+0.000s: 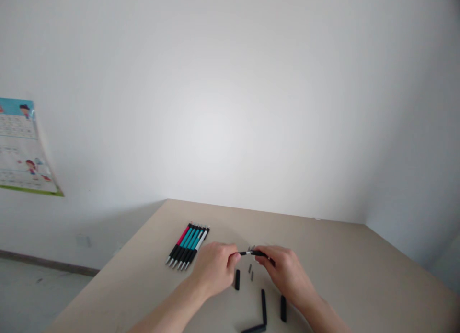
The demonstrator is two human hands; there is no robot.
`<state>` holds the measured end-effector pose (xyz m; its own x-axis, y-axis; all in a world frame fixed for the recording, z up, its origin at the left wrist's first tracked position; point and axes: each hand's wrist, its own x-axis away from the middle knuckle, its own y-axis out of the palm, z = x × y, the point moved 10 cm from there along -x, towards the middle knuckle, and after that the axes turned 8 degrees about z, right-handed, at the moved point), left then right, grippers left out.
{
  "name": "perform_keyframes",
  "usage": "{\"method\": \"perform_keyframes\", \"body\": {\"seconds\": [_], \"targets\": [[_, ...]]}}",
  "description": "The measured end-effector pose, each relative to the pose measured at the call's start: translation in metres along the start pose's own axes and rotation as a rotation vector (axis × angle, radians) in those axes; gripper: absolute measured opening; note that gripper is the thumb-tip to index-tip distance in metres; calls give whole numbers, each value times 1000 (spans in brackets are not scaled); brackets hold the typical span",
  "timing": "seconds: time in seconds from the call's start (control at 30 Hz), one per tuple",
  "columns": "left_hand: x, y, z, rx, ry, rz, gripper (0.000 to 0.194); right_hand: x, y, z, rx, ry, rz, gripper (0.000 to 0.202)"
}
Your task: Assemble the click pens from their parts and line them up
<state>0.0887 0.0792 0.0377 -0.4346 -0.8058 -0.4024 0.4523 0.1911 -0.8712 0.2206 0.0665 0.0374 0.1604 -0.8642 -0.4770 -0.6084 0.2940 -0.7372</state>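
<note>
My left hand (217, 267) is closed, its thumb and fingers pinching the left end of a slim black pen part (243, 253). My right hand (282, 269) is closed around a black pen barrel (258, 253). The two pieces meet end to end between the hands, with a short pale section showing at the joint; whether they are fixed together cannot be told. Beneath the hands lie several small grey pieces (250, 268), too small to name. A short black tube (237, 279) rests on the table by my left hand, and another black tube (283, 308) beside my right forearm.
A row of pens (188, 246) with red, teal and white barrels and black grips lies left of my hands. Nearer to me are a long black piece (264, 307) and a second one (254, 328) touching it. The beige table (341, 256) meets the wall behind.
</note>
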Motion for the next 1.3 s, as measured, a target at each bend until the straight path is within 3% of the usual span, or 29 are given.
{"method": "perform_keyframes", "body": {"seconds": [0.3, 0.7, 0.97, 1.3], "targets": [[2, 2, -6, -53, -59, -15, 28, 0, 1, 1, -4, 20, 1, 24], [3, 8, 3, 10, -21, -117, 26, 3, 4, -2, -13, -24, -29, 31], [4, 5, 3, 83, -12, -84, 24, 2, 3, 1, -31, 48, -25, 9], [5, 2, 17, 181, 79, -100, 35, 2, 3, -6, -40, 5, -31, 18]]}}
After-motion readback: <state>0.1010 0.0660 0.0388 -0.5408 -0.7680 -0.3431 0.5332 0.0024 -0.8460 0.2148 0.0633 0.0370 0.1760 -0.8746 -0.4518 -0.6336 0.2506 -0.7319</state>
